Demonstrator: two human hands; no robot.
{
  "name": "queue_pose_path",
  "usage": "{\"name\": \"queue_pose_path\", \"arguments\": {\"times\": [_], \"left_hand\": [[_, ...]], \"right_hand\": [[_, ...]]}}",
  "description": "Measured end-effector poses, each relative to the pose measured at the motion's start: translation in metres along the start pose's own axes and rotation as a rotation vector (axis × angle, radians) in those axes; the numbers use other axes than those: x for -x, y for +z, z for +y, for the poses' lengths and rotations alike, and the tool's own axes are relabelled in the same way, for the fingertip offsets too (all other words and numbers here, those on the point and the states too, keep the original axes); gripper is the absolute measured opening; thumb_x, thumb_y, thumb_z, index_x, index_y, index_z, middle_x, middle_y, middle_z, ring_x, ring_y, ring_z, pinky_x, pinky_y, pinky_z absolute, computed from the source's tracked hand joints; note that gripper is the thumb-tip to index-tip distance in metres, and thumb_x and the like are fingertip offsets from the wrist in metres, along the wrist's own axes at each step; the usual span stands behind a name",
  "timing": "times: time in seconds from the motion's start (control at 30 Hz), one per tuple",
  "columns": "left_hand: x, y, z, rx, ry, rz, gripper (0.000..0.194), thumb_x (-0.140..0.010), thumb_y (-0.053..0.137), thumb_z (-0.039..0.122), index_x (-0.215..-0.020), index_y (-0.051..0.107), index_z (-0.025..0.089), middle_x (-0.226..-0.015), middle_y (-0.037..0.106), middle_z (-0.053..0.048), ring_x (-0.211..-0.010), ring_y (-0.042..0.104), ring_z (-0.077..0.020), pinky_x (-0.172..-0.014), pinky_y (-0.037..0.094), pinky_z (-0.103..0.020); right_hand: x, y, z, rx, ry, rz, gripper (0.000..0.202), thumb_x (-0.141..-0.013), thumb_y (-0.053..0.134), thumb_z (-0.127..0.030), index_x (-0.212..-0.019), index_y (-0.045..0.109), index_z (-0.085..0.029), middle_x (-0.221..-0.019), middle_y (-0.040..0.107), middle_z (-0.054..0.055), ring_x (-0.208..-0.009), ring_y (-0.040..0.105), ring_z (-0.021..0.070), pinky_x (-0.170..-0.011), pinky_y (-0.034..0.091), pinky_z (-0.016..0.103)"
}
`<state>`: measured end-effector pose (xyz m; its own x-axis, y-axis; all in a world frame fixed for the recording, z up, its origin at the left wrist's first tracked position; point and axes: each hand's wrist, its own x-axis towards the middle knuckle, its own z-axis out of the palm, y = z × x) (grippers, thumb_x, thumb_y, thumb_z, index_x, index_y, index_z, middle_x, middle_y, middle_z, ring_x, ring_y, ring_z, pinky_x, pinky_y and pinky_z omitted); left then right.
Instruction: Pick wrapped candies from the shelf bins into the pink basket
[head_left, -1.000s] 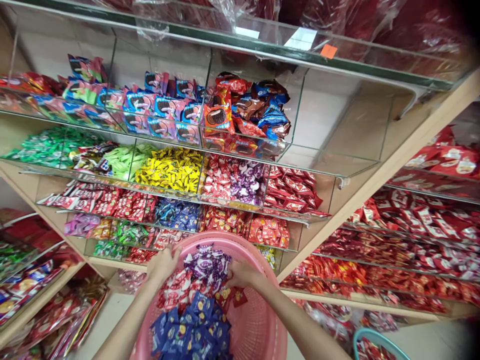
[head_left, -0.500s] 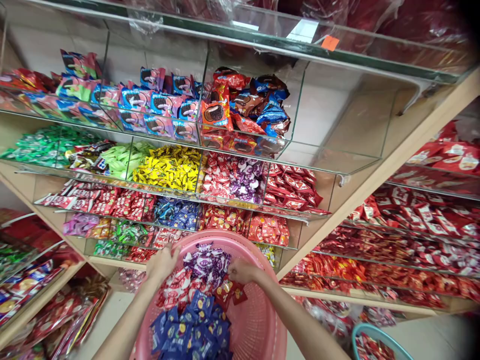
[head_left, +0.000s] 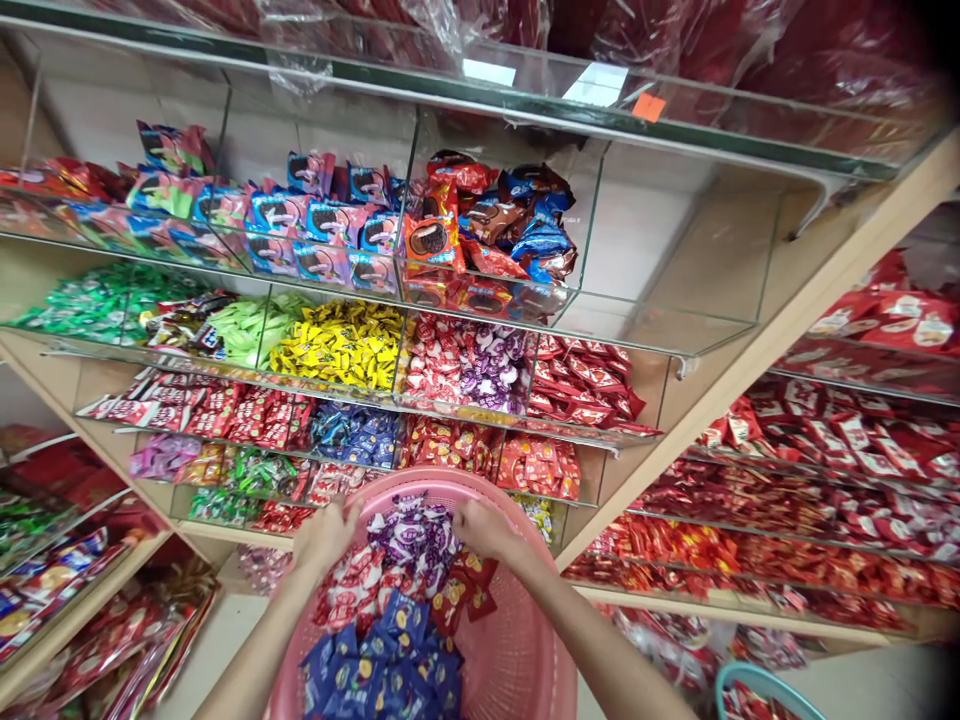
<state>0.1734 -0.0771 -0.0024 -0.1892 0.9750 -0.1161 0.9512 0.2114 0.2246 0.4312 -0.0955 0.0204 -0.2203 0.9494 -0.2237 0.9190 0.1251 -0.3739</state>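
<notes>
A round pink basket [head_left: 536, 600] bears blue packets [head_left: 382, 665], red-and-white sweets [head_left: 352, 590], purple-and-white sweets [head_left: 412, 535] and some dark red packets [head_left: 476, 590]. At its upper left rim, my left hand [head_left: 324, 535] is closed round the edge. My right hand [head_left: 480, 525] is over the inside of the basket, beside the purple sweets and above the dark red packets. Its fingers are curled closed, and whatever may be in them is hidden.
Ahead stand glass shelves [head_left: 465, 325] with sweets sorted by colour, including yellow ones [head_left: 341, 345]. A slanting wooden panel [head_left: 720, 390] divides them from red packets on the right. A teal basket [head_left: 761, 685] is at lower right.
My right hand has risen slightly from the dark red packets, showing more of them. The shelves appear a little lower in the upper part of the view.
</notes>
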Motion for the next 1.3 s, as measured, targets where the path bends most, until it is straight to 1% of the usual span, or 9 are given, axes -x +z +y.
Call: {"name": "queue_pose_path", "arguments": {"times": [0.2,0.33,0.47,0.63,0.73,0.9,1.0,1.17,1.3], "left_hand": [[0.002,-0.004,0.002,0.012,0.002,-0.004,0.059,-0.083,0.018,0.054,-0.113,0.053,0.017,-0.092,0.068,-0.018,-0.085,0.063,-0.034,-0.07,0.044,-0.04],[0.003,-0.006,0.002,0.007,0.003,-0.003,0.058,-0.084,0.017,0.052,-0.111,0.053,0.017,-0.093,0.067,-0.018,-0.087,0.062,-0.0348,-0.071,0.044,-0.041],[0.003,-0.006,0.001,0.005,0.003,0.001,0.056,-0.084,0.018,0.051,-0.111,0.053,0.017,-0.094,0.067,-0.018,-0.087,0.063,-0.0343,-0.071,0.044,-0.041],[0.001,-0.004,0.001,-0.016,-0.007,0.006,0.055,-0.084,0.02,0.05,-0.111,0.054,0.016,-0.092,0.068,-0.018,-0.086,0.063,-0.0336,-0.071,0.044,-0.04],[0.0,-0.003,0.001,-0.01,-0.01,-0.004,0.056,-0.084,0.02,0.051,-0.111,0.055,0.016,-0.091,0.068,-0.018,-0.085,0.063,-0.0332,-0.07,0.044,-0.04],[-0.003,0.0,-0.001,-0.005,-0.008,-0.004,0.058,-0.083,0.02,0.054,-0.112,0.054,0.017,-0.091,0.068,-0.018,-0.085,0.063,-0.0339,-0.069,0.044,-0.039],[-0.003,0.0,-0.002,-0.012,-0.009,-0.008,0.059,-0.082,0.019,0.055,-0.112,0.054,0.017,-0.092,0.068,-0.018,-0.086,0.062,-0.0348,-0.069,0.044,-0.04],[-0.001,-0.003,-0.001,-0.019,-0.005,-0.016,0.061,-0.082,0.017,0.055,-0.112,0.053,0.017,-0.094,0.067,-0.018,-0.088,0.062,-0.0351,-0.07,0.044,-0.04],[0.001,-0.006,0.001,-0.039,0.012,-0.022,0.061,-0.083,0.015,0.053,-0.112,0.053,0.016,-0.093,0.067,-0.019,-0.088,0.062,-0.0349,-0.071,0.044,-0.04]], "right_hand": [[-0.038,-0.043,-0.007,0.108,0.148,0.271,0.029,-0.085,0.035,-0.019,-0.103,0.057,-0.013,-0.1,0.062,0.015,-0.09,0.059,0.0239,-0.073,0.041,0.031],[-0.066,-0.054,-0.008,0.121,0.263,0.331,0.028,-0.085,0.038,-0.016,-0.102,0.058,-0.01,-0.096,0.063,0.019,-0.09,0.061,0.0258,-0.072,0.043,0.033],[-0.077,-0.054,-0.006,0.11,0.268,0.362,0.02,-0.083,0.046,-0.015,-0.095,0.061,-0.013,-0.092,0.064,0.017,-0.086,0.062,0.0222,-0.07,0.043,0.028],[-0.062,-0.058,0.002,0.089,0.204,0.453,0.023,-0.087,0.037,-0.018,-0.096,0.057,-0.011,-0.086,0.063,0.016,-0.079,0.062,0.0204,-0.065,0.04,0.027],[-0.043,-0.06,0.013,0.039,0.11,0.52,0.028,-0.091,0.029,-0.027,-0.093,0.054,-0.015,-0.081,0.062,0.009,-0.071,0.058,0.0159,-0.062,0.037,0.024],[-0.014,-0.041,0.029,-0.546,-0.194,0.663,0.033,-0.09,0.031,-0.042,-0.076,0.049,-0.018,-0.061,0.047,-0.002,-0.054,0.042,0.0107,-0.053,0.033,0.021],[-0.007,-0.028,0.033,-0.754,-0.242,0.634,0.032,-0.087,0.037,-0.044,-0.076,0.05,-0.017,-0.061,0.044,-0.003,-0.055,0.039,0.0103,-0.052,0.033,0.02],[-0.004,-0.02,0.039,-0.794,-0.248,0.615,0.031,-0.085,0.042,-0.044,-0.074,0.051,-0.017,-0.067,0.048,-0.001,-0.057,0.045,0.0101,-0.055,0.037,0.021],[-0.005,-0.012,0.041,-0.863,-0.207,0.392,0.029,-0.084,0.041,-0.047,-0.076,0.046,-0.019,-0.057,0.044,-0.006,-0.039,0.044,0.008,-0.042,0.033,0.021]]}}
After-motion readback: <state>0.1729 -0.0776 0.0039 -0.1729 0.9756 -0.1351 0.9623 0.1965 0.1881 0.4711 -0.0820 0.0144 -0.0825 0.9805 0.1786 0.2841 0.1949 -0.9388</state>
